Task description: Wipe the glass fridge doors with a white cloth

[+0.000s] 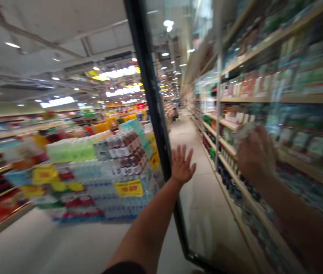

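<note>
A glass door [207, 213] with a black frame stands swung out in front of me. My left hand [182, 164] reaches forward with its fingers spread flat against the pane, its palm beside the black upright edge. On the right, my right hand [255, 152] is raised and smeared by motion. Its fingers are bent over a whitish, crumpled cloth [245, 133], held up in front of the shelf side. Whether the cloth touches the glass, I cannot tell.
Wooden-edged shelves [304, 99] packed with bottles and cartons run along the right. To the left stands a stack of bottled drinks [101, 190] with a yellow price sign [128, 188]. A pale tiled aisle [184, 129] stretches ahead, with a person [175, 113] far off.
</note>
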{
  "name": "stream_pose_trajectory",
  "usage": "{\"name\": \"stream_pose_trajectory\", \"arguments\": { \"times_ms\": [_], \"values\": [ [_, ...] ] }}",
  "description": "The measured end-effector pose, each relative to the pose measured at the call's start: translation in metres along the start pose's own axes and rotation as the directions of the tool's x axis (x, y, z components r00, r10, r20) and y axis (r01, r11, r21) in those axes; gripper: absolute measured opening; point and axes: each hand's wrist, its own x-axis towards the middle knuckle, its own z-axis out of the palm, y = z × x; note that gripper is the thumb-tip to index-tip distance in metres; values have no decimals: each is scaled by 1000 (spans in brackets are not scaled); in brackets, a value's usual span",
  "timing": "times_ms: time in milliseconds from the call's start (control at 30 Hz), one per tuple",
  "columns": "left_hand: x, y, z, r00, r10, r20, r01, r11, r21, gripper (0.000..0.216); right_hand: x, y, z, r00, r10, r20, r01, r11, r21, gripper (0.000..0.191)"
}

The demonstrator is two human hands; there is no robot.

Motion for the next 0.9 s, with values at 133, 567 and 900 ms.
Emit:
{"name": "stream_pose_trajectory", "arguments": {
  "times_ms": [133, 567, 900],
  "values": [
    [2, -5, 9, 998, -5, -56, 1, 998, -65, 66, 4, 3, -11, 949, -313, 42, 314, 949, -18, 42],
    [8, -11, 21, 987, -14, -162, -5, 993, -116, 78, 20, 12, -9, 946, -309, 94, 316, 946, -74, 43],
    [10, -11, 21, 981, 4, -195, -29, 992, -124, 76, 3, 27, -19, 940, -342, 6, 339, 929, -150, 37]
  ]
}}
